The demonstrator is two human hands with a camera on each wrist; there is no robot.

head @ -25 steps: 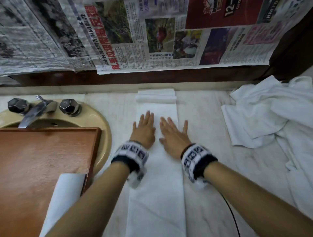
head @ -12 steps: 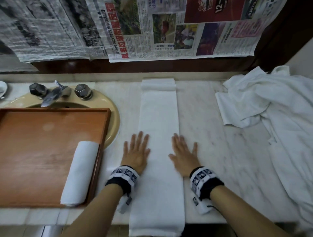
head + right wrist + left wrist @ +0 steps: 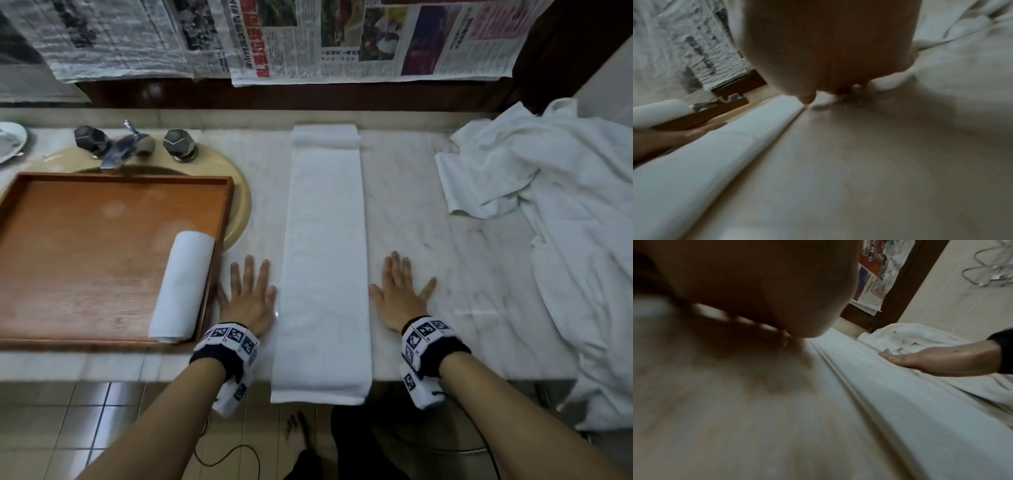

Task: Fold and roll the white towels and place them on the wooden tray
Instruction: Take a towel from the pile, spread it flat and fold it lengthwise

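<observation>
A white towel [image 3: 325, 246] folded into a long narrow strip lies on the marble counter [image 3: 445, 246], its near end hanging over the front edge. My left hand [image 3: 251, 291] lies flat on the counter just left of the strip, fingers straight. On the other side my right hand [image 3: 399, 291] is spread flat on the marble. Neither holds anything. The strip's layered edge shows in the left wrist view [image 3: 869, 386] and the right wrist view [image 3: 715, 154]. One rolled white towel [image 3: 183, 286] lies along the right side of the wooden tray [image 3: 85, 246].
The tray sits over a beige sink [image 3: 239, 202] with a faucet [image 3: 118, 149]. A heap of loose white towels [image 3: 555, 205] fills the counter's right side. Newspaper [image 3: 308, 37] hangs on the wall behind. A dish [image 3: 10, 140] stands at far left.
Both hands have slid back along the strip toward the front edge and moved off it outward, from on top of the towel to the bare counter either side.
</observation>
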